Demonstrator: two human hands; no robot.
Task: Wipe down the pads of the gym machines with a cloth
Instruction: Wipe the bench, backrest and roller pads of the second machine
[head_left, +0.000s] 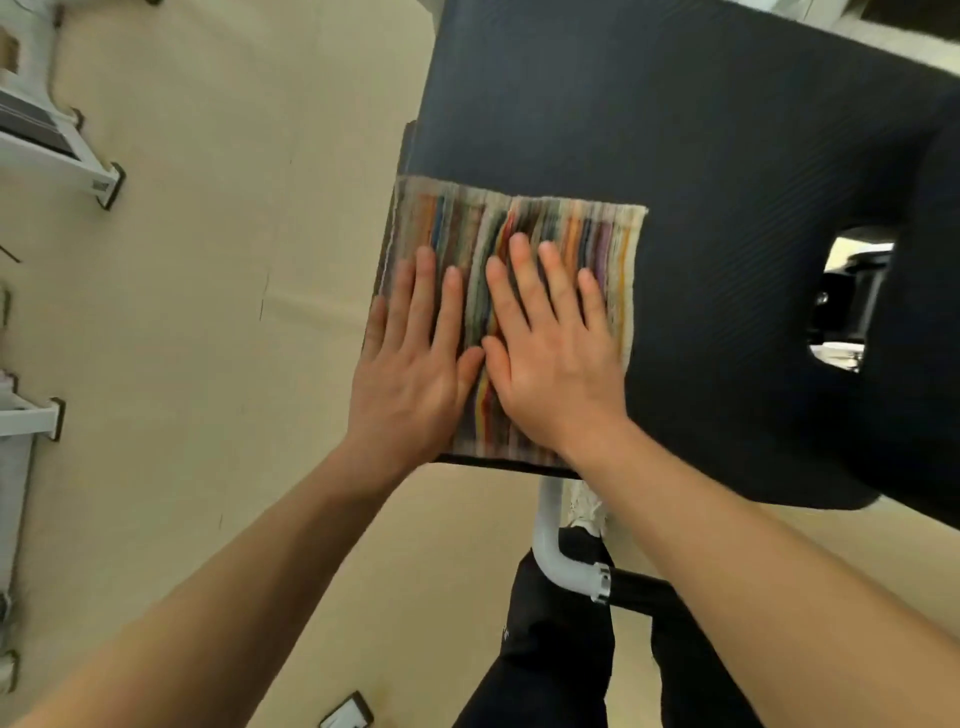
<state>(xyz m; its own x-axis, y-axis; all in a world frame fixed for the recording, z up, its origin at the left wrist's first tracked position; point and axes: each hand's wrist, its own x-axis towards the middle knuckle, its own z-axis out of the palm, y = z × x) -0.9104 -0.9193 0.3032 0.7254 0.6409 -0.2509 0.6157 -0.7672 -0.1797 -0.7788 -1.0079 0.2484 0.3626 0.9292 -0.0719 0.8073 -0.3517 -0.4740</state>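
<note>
A square woven cloth with narrow multicoloured stripes and a pale fringe edge lies flat on the near left corner of a dark navy ribbed gym-machine pad, its left side running along the pad's left edge and its near side reaching the pad's front edge. Both hands rest on it, palms down, side by side with thumbs almost touching. The left hand has its fingers extended and slightly spread, flat on the cloth's left part, its outer edge at the pad's edge; it grips nothing. The right hand is likewise flat, fingers fanned apart over the middle of the cloth, pinching nothing. An oval cut-out opens in the pad's right side. Below the pad's front edge, a white curved metal tube joins a black bar, beside the person's dark trouser legs. Beige flooring spreads left, with white machine frames along its edge.
</note>
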